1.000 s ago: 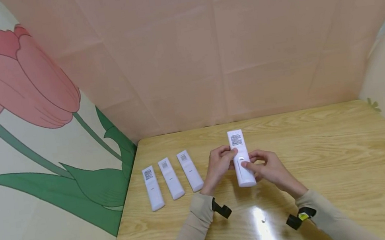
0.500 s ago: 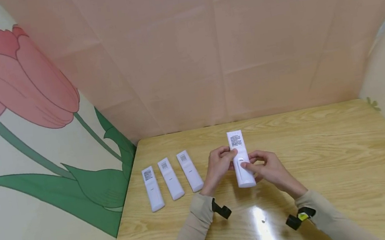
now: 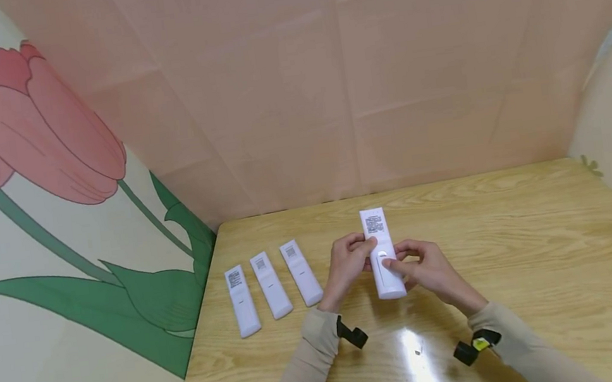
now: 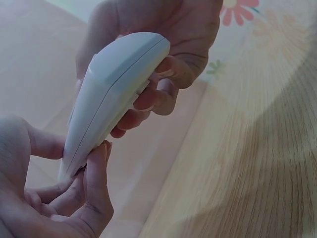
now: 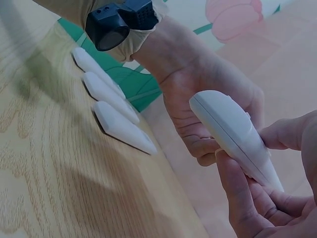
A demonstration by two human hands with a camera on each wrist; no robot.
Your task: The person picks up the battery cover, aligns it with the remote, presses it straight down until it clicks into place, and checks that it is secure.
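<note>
A white remote control (image 3: 380,240) is held up over the table, its back with a printed label and battery cover turned toward the head camera. My left hand (image 3: 348,262) grips its left edge, thumb on the back face and fingers behind. On the other side my right hand (image 3: 429,270) holds it too, with the thumb pressing on the battery cover just below the latch. From the left wrist view, the remote (image 4: 116,82) appears edge-on, fingers curled under its front. The right wrist view shows the remote (image 5: 230,131) pinched between both hands; its button side is mostly hidden.
Three more white remotes, a left one (image 3: 245,310), a middle one (image 3: 274,293) and a right one (image 3: 303,278), lie back up in a row on the wooden table (image 3: 520,254). Behind the table hangs a pink backdrop (image 3: 350,83); a tulip-painted wall (image 3: 73,347) borders the left side.
</note>
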